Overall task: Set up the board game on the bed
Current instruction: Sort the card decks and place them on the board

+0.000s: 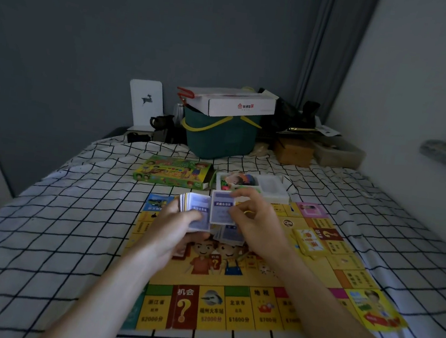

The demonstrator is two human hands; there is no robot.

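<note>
A yellow game board [242,304] lies unfolded on the checked bed sheet [56,233]. Above its middle, my left hand [178,233] grips a thick stack of blue-backed cards [197,210]. My right hand [254,225] pinches a single card [220,207] drawn off that stack. A few loose cards [232,235] lie on the board under my hands. A yellow card pile [309,241] sits on the board's right side. Behind the board lie the green game box lid [173,175] and the white box tray [272,189] with pieces in it.
At the head of the bed stand a green basket [219,138] with a white carton [237,105] on top, a brown box [293,149], a clear container [337,152] and a white deer card [145,104]. A white wall runs along the right.
</note>
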